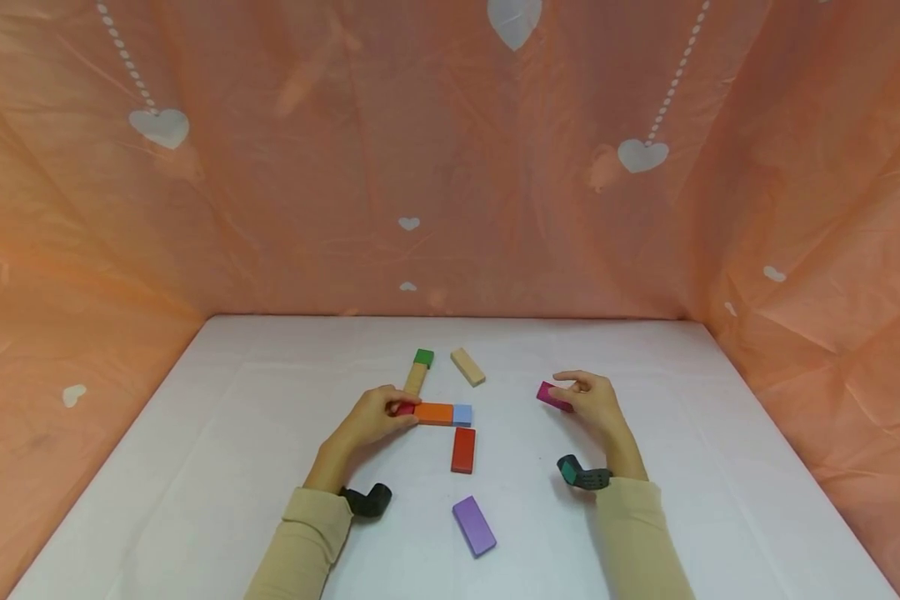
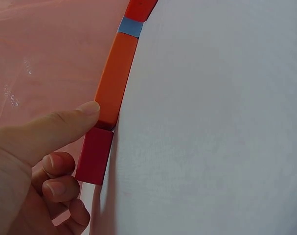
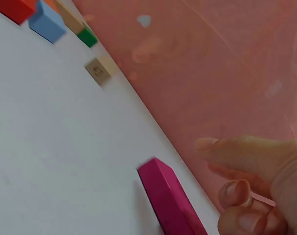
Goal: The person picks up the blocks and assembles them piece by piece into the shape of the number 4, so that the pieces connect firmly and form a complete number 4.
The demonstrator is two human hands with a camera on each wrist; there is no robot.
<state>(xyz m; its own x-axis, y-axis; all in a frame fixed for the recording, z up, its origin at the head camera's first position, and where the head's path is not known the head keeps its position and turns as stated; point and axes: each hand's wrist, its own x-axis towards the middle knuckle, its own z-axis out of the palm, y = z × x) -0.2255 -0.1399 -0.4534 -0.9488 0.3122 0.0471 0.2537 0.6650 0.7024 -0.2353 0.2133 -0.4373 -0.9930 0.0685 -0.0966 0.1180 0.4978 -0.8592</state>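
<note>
The left hand has its grip drawn in around the crimson block, pinching it between thumb and fingers; the thumb tip also reaches the near end of the adjoining orange block. A light blue block sits at the orange one's other end. The right hand has its index finger clear of the magenta block, whose right end lies at the thumb; one cannot tell whether that grip has hold of it above the tabletop.
</note>
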